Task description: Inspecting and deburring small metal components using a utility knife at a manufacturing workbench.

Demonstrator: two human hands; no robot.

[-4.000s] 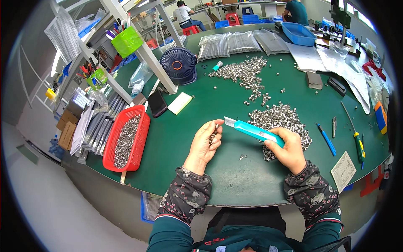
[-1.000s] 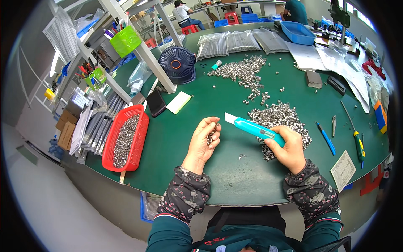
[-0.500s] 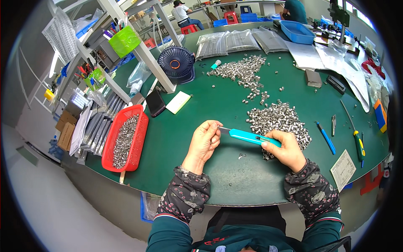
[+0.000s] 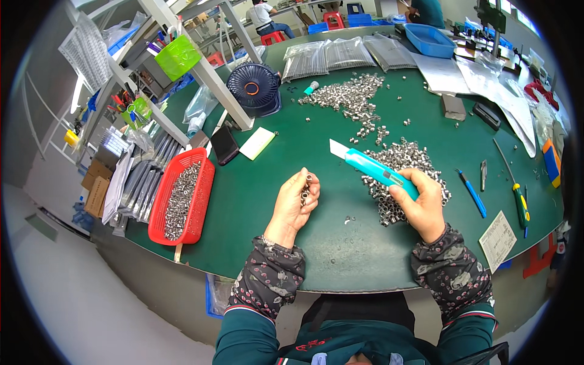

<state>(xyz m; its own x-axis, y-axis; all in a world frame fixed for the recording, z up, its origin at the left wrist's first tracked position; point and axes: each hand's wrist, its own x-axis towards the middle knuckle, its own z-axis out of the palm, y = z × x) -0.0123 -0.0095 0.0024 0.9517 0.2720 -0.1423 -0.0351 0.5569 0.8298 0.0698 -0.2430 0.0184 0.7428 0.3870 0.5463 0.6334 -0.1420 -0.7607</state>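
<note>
My right hand (image 4: 421,207) grips a teal utility knife (image 4: 376,168), its pale blade pointing up and to the left over the table. Across from it, my left hand (image 4: 286,204) is closed around several small metal sleeves (image 4: 305,193), which show between thumb and fingers. The blade stands apart from those sleeves. Beneath and beyond the knife lies a heap of the same shiny sleeves (image 4: 420,159), partly covered by the knife and my right hand. A second, looser heap (image 4: 353,96) spreads farther back.
At the left stands a red basket (image 4: 208,198) holding small metal parts. Behind it are a phone (image 4: 225,146), a note pad (image 4: 257,143) and a dark blue fan (image 4: 253,88). Rightward lie a blue-handled tool (image 4: 473,194), a screwdriver (image 4: 520,207) and a paper slip (image 4: 497,242).
The knife blade has come away from my left fingers and swung up and to the right. My left hand has turned, so the sleeves in it now show.
</note>
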